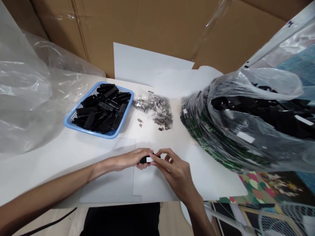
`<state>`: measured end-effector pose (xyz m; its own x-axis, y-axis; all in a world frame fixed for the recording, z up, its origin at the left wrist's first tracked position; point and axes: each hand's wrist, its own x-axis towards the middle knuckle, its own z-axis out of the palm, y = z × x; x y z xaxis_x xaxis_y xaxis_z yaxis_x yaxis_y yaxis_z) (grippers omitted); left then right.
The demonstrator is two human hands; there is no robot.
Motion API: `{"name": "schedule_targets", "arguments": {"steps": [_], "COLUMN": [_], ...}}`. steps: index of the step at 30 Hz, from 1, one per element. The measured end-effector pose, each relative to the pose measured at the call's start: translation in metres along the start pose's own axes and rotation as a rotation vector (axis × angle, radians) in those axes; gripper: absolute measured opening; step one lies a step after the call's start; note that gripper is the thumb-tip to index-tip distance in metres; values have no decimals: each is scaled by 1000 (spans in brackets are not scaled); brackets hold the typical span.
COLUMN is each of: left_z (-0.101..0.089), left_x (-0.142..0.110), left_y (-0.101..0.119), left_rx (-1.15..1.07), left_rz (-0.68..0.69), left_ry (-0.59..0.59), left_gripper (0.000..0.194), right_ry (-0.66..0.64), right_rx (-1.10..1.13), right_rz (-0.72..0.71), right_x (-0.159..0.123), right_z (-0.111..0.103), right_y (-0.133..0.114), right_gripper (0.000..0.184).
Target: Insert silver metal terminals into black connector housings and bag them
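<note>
My left hand [131,159] and my right hand [172,167] meet over the white table [61,157], near its front edge. Between their fingertips they pinch a small black plastic part with a white label [147,159]. Both hands are closed on it, the left from the left end, the right from the right end. Behind them lies a pile of small grey metal clips [157,109], some still in a clear bag, a few loose. A blue basket [71,119] of black plastic parts stands at the back left.
A big clear plastic bag [246,131] full of black parts lies at the right. Crumpled clear plastic [27,91] fills the left side. Cardboard [159,26] and white sheets [147,65] stand at the back. A patterned surface and a white fan grille [287,219] show at the lower right.
</note>
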<state>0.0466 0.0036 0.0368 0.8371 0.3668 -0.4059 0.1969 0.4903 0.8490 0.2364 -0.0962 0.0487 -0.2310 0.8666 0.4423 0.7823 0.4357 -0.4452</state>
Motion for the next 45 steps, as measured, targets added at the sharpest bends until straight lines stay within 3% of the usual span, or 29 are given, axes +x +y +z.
{"name": "schedule_targets", "arguments": {"steps": [8,11,14,16,18,22,24,31,35,40,45], "left_z": [1,1,0,-1,-3,-7,-10,-15,-14,-15,-22], "left_x": [1,0,1,1,-1,-5,-7,-2,2,7,14], "left_y": [4,6,7,8,9,12,13,7,6,6,-2], "left_rx": [-43,-57,-77,-88,-86,-66,-108,-360,-369,-170,49], "left_rz": [6,8,1,-9,-2,143,207,230,278,266,297], "left_ry": [-8,-6,-6,-8,-3,16,17,138,198,278,380], "left_gripper": [37,35,43,52,56,36,26,35,34,48,49], "right_ry": [-39,-92,-42,52,56,30,45,123,145,170,183], "right_rx": [-84,19,128,61,-33,-44,-2,334,515,604,576], "right_rz": [6,-1,116,236,338,399,401,397,411,414,396], "right_x": [0,5,18,30,43,58,59,51,50,48,46], "right_z": [2,-4,-4,4,16,38,43,31,26,26,25], "right_y": [0,3,21,40,59,80,82,77,71,63,58], "right_gripper": [37,34,31,33,35,28,25,20,20,17,11]}}
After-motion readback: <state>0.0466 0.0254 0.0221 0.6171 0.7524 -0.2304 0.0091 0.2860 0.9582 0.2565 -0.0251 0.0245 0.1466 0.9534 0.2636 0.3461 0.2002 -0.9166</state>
